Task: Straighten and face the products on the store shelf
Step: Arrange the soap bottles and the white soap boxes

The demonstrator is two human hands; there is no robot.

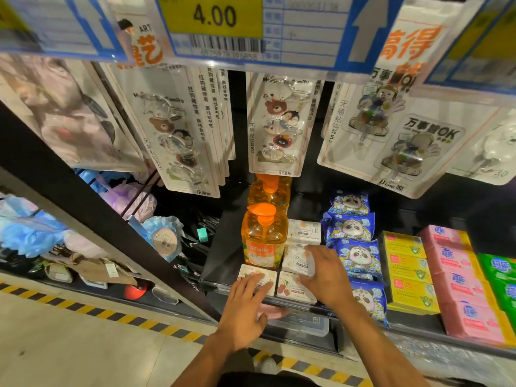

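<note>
On the black shelf [223, 247] stand orange pump bottles [264, 238] in a row going back. In front of them lie small white soap packs. My left hand [245, 305] rests with straight fingers on the front-left white pack [251, 272]. My right hand [326, 275] grips a white pack [296, 261] in the second row, beside the bottle. A cherry-print pack [290, 289] lies at the shelf's front edge between my hands. Another white pack [304, 231] sits further back.
Blue panda-print packets [357, 252] line up right of the soap, then yellow boxes [407, 272], pink packs [458, 286] and green packs [499, 272]. Hook cards [276, 124] hang above. Bath sponges [162, 236] fill the left bay. A yellow-black striped floor line [111, 314] runs below.
</note>
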